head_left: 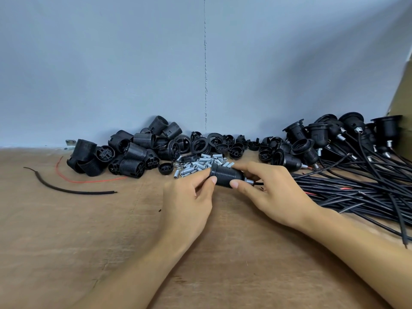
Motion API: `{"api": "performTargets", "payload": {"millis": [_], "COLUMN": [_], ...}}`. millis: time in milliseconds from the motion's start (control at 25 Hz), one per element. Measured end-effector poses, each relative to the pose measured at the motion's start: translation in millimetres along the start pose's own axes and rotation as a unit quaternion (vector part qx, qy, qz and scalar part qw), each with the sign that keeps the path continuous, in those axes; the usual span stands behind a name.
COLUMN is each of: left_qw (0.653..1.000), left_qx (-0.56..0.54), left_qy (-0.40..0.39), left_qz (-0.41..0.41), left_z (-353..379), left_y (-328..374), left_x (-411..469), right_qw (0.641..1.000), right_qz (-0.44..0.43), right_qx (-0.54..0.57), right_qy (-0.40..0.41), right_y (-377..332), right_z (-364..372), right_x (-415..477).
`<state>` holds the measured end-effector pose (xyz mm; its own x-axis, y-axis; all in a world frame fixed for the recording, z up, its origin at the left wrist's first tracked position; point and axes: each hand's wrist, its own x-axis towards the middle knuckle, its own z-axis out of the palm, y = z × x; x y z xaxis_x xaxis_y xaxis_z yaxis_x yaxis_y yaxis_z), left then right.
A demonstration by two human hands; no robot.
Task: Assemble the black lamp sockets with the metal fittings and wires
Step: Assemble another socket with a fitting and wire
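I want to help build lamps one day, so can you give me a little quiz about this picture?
1. True or false: only the left hand holds the black ribbed plastic lamp socket.
2. Pick one: where on the brown wooden table does the bundle of long black cables lie? A) the person's left, B) the person's right, C) right in front of the wrists.
3. Fill in: the thin loose wire lying on the left is coloured ____.

Key: 1 false, the right hand holds it too; 2 B; 3 red.
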<state>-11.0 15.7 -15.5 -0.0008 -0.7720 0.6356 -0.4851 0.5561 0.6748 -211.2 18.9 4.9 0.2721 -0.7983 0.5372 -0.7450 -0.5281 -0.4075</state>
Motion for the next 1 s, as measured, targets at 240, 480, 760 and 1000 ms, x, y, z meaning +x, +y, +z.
{"api": "performTargets", "payload": {"millis": [240, 480, 760, 1000], "left_qw": [1.000, 0.997, 0.987, 0.977], "left_qx": [-0.024, -0.077, 0.027, -0.092], "left_qy": [0.000, -0.010, -0.148, -0.140], "left_qz": [0.007, -0.010, -0.061, -0.134], "left_z": [-0.9, -0.9, -0.7, -4.2], "left_y": [2.5, 3.4, -3.7, 1.9], "left_x": [-0.5, -0.3, 4.6, 3.9], "right_qw": [0.997, 0.994, 0.993, 0.999], "right_qz": [0.037, 0.062, 0.062, 0.003], "right_qx": [0.062, 0.074, 0.100, 0.022], "right_qy": [-0.024, -0.057, -0.001, -0.048], "right_y": [2.6, 3.8, 6.7, 9.6], "right_z": [3.3, 4.4, 6.5, 5.8], "right_x": [-0.4, -2.1, -4.3, -4.4]}}
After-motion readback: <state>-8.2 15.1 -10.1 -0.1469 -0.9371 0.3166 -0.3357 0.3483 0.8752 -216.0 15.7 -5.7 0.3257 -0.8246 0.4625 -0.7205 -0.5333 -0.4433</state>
